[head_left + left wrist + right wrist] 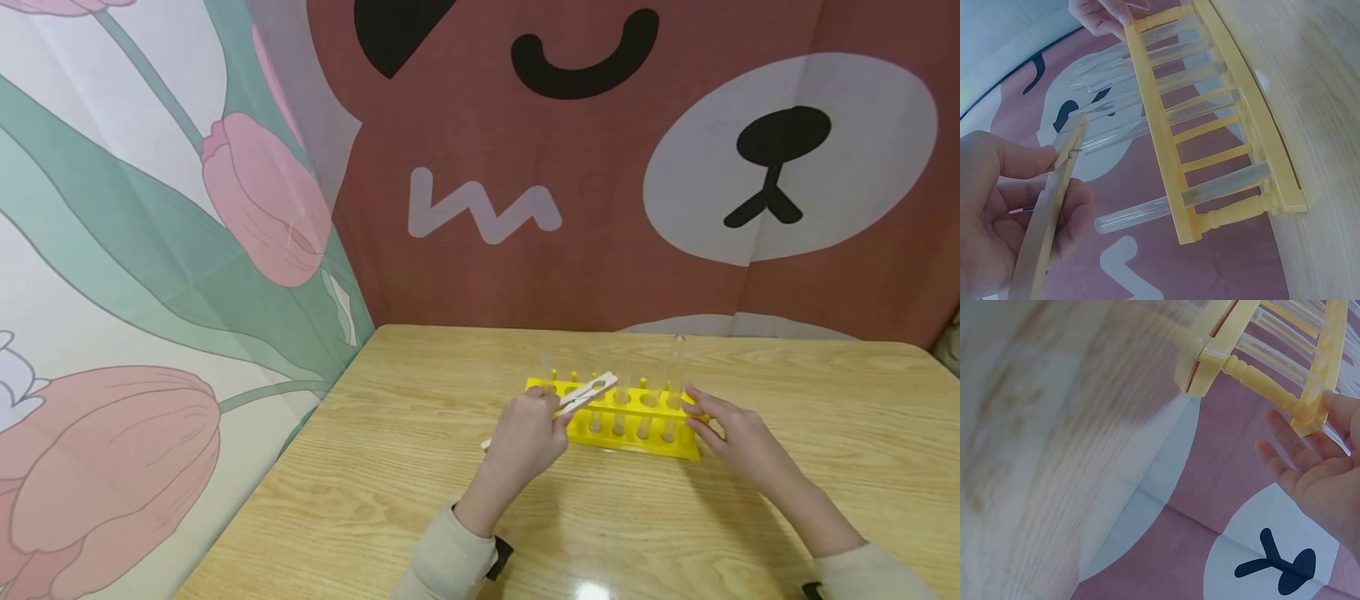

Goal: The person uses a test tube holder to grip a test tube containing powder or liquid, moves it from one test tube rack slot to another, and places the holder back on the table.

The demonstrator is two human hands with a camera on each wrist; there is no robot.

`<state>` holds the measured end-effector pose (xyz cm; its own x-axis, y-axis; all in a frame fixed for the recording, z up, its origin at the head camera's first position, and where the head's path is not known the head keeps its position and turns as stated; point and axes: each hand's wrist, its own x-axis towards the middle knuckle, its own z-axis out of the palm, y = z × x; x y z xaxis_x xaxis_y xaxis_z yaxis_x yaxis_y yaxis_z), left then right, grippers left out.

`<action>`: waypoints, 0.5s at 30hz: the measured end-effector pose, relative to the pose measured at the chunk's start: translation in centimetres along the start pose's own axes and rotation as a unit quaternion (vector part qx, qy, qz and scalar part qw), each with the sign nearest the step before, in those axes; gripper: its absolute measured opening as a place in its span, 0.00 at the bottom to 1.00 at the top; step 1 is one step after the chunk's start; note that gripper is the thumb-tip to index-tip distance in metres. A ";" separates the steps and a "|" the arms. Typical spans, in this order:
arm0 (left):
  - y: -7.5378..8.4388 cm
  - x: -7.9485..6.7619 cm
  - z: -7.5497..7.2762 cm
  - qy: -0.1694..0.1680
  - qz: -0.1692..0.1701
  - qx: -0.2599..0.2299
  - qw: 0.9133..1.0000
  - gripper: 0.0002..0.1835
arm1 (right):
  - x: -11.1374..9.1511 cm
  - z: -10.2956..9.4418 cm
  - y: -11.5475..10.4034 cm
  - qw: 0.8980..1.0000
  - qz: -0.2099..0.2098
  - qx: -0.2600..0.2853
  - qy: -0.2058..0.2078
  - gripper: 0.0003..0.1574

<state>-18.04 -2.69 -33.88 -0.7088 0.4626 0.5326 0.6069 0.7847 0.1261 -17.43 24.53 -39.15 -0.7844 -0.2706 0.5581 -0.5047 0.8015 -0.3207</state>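
In the head view my left hand (525,433) holds a wooden test tube clamp (588,393) at a slant before the yellow test tube rack (637,409). The left wrist view shows the thumb and fingers on either side of the clamp (1054,200), its tip overlapping the clear test tubes; whether it touches one I cannot tell. The rack stands upright and carries several tubes. One test tube (1135,215) stands apart from the others, near the rack's left end. My right hand (742,437) pinches the rack's right end at the top plate, thumb against it (1319,394).
The rack stands on a wood-grain table (360,483) whose far edge meets a hanging cloth (465,283) with a bear print. A tulip-print cloth (172,275) hangs along the left side. Table surface extends to both sides of the rack.
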 end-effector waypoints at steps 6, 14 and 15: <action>-0.1 -0.1 0.0 0.028 0.017 0.000 0.999 0.05 | -0.1 0.0 0.0 1.000 -0.004 0.003 0.002 0.20; -0.1 -0.1 0.0 0.033 0.027 0.019 0.999 0.05 | -0.1 0.1 0.0 1.000 -0.004 0.003 0.003 0.18; -0.1 -0.1 0.0 0.031 0.027 0.021 0.999 0.05 | -0.1 0.1 0.0 1.000 -0.003 0.003 0.002 0.18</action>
<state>-18.03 -2.85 -33.96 -0.6511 0.4795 0.5884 0.6269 0.7768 0.0607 -17.38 24.53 -39.24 -0.7797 -0.2734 0.5633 -0.5120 0.7963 -0.3222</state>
